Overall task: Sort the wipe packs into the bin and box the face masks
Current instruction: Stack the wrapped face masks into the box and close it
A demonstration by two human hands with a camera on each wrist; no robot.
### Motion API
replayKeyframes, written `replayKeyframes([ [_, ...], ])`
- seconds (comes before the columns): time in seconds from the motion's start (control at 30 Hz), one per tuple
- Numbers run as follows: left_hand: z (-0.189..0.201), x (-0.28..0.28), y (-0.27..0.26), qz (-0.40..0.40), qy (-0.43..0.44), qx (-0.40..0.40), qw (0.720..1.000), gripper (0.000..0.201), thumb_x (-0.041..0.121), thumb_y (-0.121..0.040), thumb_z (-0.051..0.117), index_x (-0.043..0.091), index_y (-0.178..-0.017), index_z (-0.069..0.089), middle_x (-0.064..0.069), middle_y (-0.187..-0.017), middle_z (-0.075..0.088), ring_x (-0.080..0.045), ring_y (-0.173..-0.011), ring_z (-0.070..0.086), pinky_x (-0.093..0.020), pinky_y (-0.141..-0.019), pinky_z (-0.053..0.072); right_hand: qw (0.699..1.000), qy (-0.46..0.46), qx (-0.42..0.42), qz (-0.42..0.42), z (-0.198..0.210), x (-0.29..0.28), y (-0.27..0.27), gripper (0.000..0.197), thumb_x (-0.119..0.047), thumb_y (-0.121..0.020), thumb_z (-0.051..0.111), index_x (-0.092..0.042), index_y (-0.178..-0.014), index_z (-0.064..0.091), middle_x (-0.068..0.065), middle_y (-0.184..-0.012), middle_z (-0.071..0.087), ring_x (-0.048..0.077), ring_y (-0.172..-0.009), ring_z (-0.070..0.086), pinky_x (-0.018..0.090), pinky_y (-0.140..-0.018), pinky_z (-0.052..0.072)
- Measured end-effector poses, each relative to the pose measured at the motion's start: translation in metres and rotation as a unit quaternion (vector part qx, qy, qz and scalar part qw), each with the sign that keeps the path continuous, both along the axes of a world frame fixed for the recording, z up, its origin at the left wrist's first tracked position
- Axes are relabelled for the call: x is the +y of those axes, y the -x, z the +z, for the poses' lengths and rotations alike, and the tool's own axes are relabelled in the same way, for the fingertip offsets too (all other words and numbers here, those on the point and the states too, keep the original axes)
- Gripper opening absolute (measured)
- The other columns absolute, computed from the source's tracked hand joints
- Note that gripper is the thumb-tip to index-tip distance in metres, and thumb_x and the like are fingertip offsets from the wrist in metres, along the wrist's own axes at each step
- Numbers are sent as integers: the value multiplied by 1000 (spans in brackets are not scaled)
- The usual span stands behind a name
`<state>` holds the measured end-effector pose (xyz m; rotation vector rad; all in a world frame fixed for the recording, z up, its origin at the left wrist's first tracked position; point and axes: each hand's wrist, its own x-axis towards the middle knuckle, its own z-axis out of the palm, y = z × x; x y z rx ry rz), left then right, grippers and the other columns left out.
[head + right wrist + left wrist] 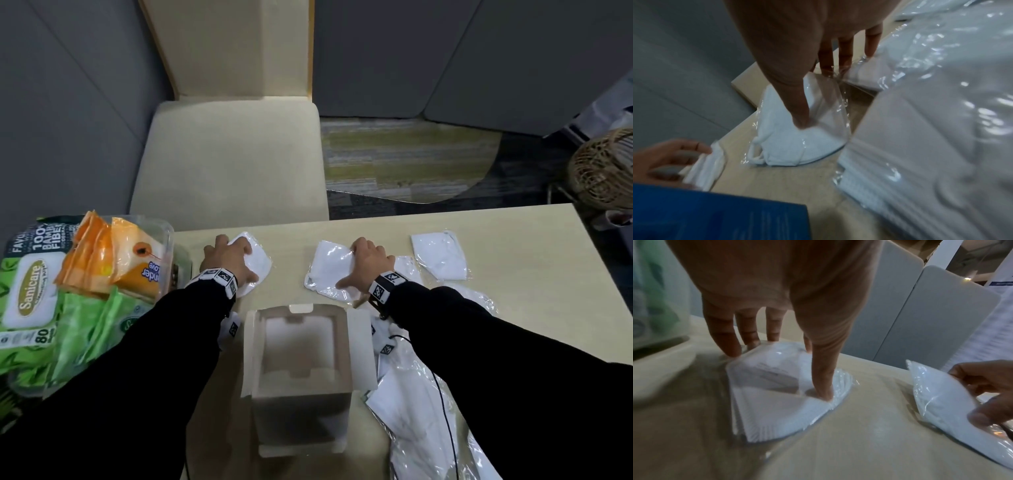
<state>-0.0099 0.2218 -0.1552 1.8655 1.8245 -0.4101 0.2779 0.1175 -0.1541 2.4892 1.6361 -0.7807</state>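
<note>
The open box (301, 373) stands on the table (534, 240), near its front edge. To the left of the box, at the table's left end, sits the bin (161, 233) with wipe packs (30, 291) piled in it. Behind the box and a little left lies one wrapped face mask (255, 262); behind and a little right lies another (329, 270). Farther right of the box lies a third mask (440, 257). Just beside the box on its right, more wrapped masks (421, 404) lie heaped. Beyond the table, behind the box, stands a chair (233, 150).
</note>
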Motion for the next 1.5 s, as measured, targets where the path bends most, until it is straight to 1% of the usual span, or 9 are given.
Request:
replayKeyframes([
  [0.13,14,-10,2,-4,-39,57,998,96,35,-63,92,30,-136,31,-9,-126,55,-37,-122,51,-46,-94,45,989,-66,78,-105,10,-21,-17,47,-47,-72,83,-29,-88,43,-7,-85,55,25,-89,55,39,-80,38],
  [0.27,64,-9,-6,-10,-90,16,996,38,23,-85,68,21,-123,63,-12,-124,70,-37,-115,64,-42,-96,47,930,-172,247,-211,34,-43,-36,33,-25,-77,86,-25,-82,53,-6,-77,64,22,-74,60,36,-71,49],
  [0.4,139,-17,-16,39,-137,-159,977,26,25,-92,68,14,-114,74,-16,-121,73,-39,-111,67,-37,-92,51,819,-223,424,-316,78,-77,-41,9,-5,-90,74,-6,-96,69,5,-84,70,24,-77,67,32,-61,60],
  [0.6,219,-87,-48,116,-102,-494,856,15,18,-93,71,31,-98,77,12,-92,79,-12,-80,72,-34,-71,56,710,-217,545,-389,124,-137,-47,7,-13,-96,69,-7,-98,68,16,-90,64,30,-81,61,41,-67,64],
  [0.7,218,-124,-67,85,-67,-523,845,23,11,-90,76,24,-108,75,0,-97,80,-27,-88,76,-51,-71,60,716,-207,569,-347,143,-168,-41,22,-10,-95,70,-13,-82,54,8,-73,40,21,-63,45,45,-69,65],
  [0.8,204,-157,-88,85,-38,-527,845,21,10,-90,76,19,-109,74,-7,-96,80,-40,-91,75,-59,-71,59,700,-194,597,-340,158,-198,-36,20,-5,-95,69,-12,-79,60,-3,-62,50,18,-54,54,44,-70,66],
  [1.07,186,-204,-111,129,-1,-519,845,4,17,-92,75,18,-93,78,-9,-88,74,-23,-77,64,-40,-68,47,668,-152,635,-359,160,-245,-45,35,-27,-102,63,4,-116,70,13,-90,71,24,-62,70,44,-65,65],
  [1.37,194,-226,-126,135,19,-520,843,6,11,-91,75,13,-96,78,-5,-89,79,-17,-77,71,-30,-67,56,671,-120,657,-322,148,-258,-61,45,-36,-101,59,5,-117,69,21,-98,68,36,-84,62,46,-70,61],
  [1.5,193,-230,-133,150,8,-516,843,10,11,-94,70,17,-97,77,0,-92,78,-18,-82,71,-33,-71,54,659,-125,666,-326,146,-257,-61,27,-25,-102,61,-2,-110,71,15,-91,67,32,-66,63,44,-64,62],
])
